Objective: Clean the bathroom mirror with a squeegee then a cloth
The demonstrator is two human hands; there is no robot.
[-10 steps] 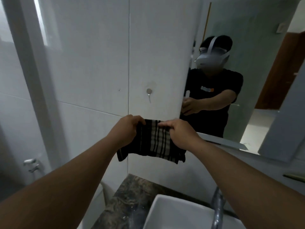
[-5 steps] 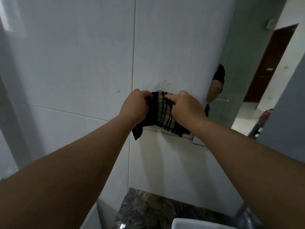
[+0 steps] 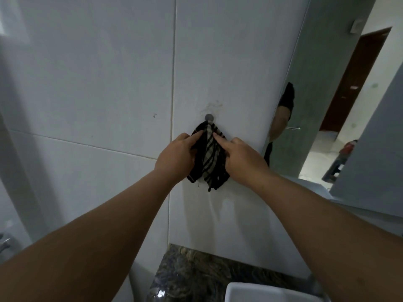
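The striped cloth (image 3: 209, 159) is seen hanging from a small round wall hook (image 3: 209, 116) on the white tiled wall (image 3: 109, 83), bunched at the top where it meets the hook and spreading wider below. It is touched from both sides. The left hand (image 3: 176, 159) is curled against the cloth's left edge, its fingers pinching the dark fabric near the top; the right hand (image 3: 244, 159) is laid against the right edge with the forefinger stretched up toward the bunched part, and whether it is gripping or merely pressing the fabric cannot be told. The cloth is probably being held this way so that its top can be settled on the hook, with one hand on each side to keep the folds from sliding off.

The mirror (image 3: 327, 94) is set just to the right of the cloth, and part of the person's reflection and a doorway are shown in it. No squeegee is visible. Since the cloth is at the hook and not at the glass, the task is judged to be near its end, with the tool being put away. Below, a dark stone tabletop (image 3: 196, 271) and the corner of a white basin (image 3: 261, 293) are in view.
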